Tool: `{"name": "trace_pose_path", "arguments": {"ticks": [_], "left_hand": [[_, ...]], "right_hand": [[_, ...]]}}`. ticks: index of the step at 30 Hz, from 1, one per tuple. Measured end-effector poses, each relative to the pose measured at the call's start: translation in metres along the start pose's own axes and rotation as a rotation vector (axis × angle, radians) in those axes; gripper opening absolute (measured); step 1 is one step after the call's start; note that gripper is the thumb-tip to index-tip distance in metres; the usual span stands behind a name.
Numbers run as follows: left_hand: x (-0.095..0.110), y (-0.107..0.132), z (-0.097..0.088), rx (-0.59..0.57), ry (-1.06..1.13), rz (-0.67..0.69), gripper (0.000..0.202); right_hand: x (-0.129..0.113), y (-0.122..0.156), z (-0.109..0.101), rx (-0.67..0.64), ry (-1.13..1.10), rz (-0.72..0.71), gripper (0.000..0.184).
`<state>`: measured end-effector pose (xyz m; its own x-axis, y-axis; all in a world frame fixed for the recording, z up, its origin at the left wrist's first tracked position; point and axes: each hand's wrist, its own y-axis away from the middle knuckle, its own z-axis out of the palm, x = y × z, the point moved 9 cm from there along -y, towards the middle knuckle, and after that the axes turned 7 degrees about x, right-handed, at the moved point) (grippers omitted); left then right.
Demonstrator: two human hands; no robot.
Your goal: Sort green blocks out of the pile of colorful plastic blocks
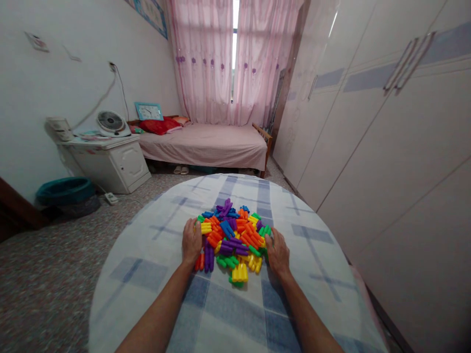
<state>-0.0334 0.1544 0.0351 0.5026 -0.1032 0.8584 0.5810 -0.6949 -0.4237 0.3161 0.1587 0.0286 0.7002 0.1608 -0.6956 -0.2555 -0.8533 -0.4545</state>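
A heap of coloured plastic building pieces [232,237], orange, purple, yellow, green and blue, lies in the middle of a round table with a white and blue checked cloth [154,255]. My left hand [192,241] rests flat against the left side of the heap, fingers stretched out and touching a yellow piece. Against the heap's right side lies my right hand [277,252], fingers extended onto green pieces. Neither hand grips anything.
Beyond the table stands a bed with a pink cover [206,142] under pink curtains. A white cabinet [110,164] with a fan [111,123] is at the left, with a teal basin [66,191] on the floor. White wardrobe doors [386,147] line the right.
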Motion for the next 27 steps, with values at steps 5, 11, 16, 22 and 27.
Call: {"name": "trace_pose_path", "arguments": {"ticks": [5,11,16,22,27], "left_hand": [[-0.004,0.005,0.0,-0.007,0.054,-0.014,0.041],[-0.005,0.002,-0.005,0.024,0.083,-0.052,0.043],[-0.003,-0.003,-0.009,0.071,0.064,-0.066,0.044],[0.001,-0.003,-0.006,0.063,0.017,-0.034,0.044],[-0.001,-0.002,-0.005,0.058,0.017,-0.047,0.043]], "right_hand": [[-0.017,0.0,0.033,-0.084,-0.073,0.006,0.055],[-0.029,0.001,0.041,-0.115,-0.065,-0.011,0.055],[-0.063,-0.043,0.031,-0.085,-0.034,-0.143,0.053],[-0.148,-0.091,0.109,-0.391,0.088,-0.418,0.048],[-0.15,-0.102,0.176,-0.64,0.308,-0.309,0.063]]}}
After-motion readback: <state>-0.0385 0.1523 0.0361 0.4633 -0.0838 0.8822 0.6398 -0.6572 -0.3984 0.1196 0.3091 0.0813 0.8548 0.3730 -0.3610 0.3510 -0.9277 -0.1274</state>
